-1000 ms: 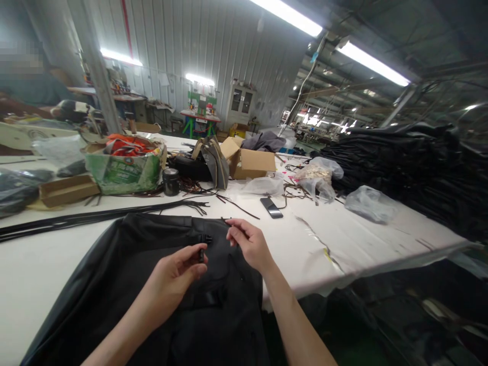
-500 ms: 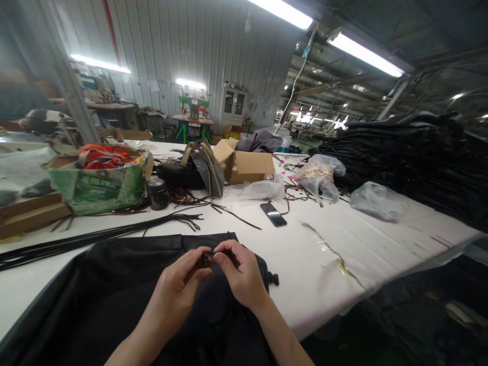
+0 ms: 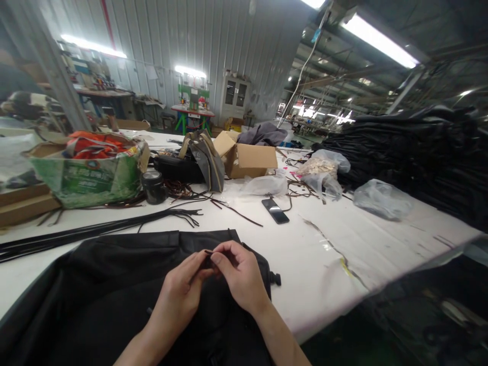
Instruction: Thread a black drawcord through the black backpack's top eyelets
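Observation:
A black garment point(image 3: 110, 284) with a smooth, leathery surface lies spread over the near part of the table. Above it, my left hand point(image 3: 183, 287) pinches a small black piece point(image 3: 208, 252), mostly hidden by the fingers, so its kind is unclear. My right hand point(image 3: 242, 277) meets it fingertip to fingertip, thumb and forefinger closed on what looks like the end of a thin black cord. Past my right wrist, a black cord stopper point(image 3: 275, 278) sticks out at the garment's right edge.
Black cords point(image 3: 152, 223) lie in a bundle at the left. Behind are a green bag point(image 3: 89, 183), a dark jar point(image 3: 154, 188), a grey bag point(image 3: 208, 162), a cardboard box point(image 3: 254, 161) and a phone point(image 3: 275, 211). Dark garments point(image 3: 412, 152) are stacked at the right.
My hands have drawn slightly closer together, and the black piece between them is more covered by my fingers. The view has shifted slightly.

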Demonstrator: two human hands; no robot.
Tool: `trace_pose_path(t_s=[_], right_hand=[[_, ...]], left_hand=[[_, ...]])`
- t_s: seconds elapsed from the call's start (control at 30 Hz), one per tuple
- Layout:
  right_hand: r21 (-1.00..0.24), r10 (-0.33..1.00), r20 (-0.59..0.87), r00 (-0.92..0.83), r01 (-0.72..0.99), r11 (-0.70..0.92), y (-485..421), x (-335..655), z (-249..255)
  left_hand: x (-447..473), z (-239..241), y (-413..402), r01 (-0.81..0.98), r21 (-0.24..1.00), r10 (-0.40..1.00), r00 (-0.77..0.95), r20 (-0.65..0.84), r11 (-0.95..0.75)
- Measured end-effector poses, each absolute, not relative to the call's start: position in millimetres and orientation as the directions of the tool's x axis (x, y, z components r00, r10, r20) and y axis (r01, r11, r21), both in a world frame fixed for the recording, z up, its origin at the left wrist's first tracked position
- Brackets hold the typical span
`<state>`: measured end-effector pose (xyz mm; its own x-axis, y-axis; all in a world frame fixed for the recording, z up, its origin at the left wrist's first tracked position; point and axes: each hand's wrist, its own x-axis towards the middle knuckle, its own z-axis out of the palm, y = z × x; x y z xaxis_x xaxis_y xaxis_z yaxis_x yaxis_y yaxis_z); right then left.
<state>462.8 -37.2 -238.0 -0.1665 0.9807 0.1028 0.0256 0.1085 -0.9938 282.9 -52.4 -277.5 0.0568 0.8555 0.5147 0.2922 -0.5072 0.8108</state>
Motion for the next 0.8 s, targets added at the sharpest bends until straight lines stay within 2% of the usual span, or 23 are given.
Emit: trace_pose_path(t_s=[0.13,0.27,0.63,0.8], right_hand=[[-0.991,0.99,0.052,-0.133,0.117,0.068,-39,463,-236],[-0.974,0.992,0.024,-0.121,0.221,0.05,-39,465,-240],[-0.989,0.987,-0.123,-0.105,0.099,-0.113,-36,466,-242],[-0.982,0.992,-0.1,-0.082,0.171,-0.085,-42,465,-244]], left_hand=[[286,-289,-51,0.312,0.827,0.875,0.035,0.483,-0.469],[288,-291,-52,0.318,0.857,0.913,0.101,0.396,-0.406],[286,-278,-59,0.286,0.857,0.902,0.178,0.392,-0.429],[289,-281,-61,0.286,0.866,0.91,0.179,0.373,-0.411]])
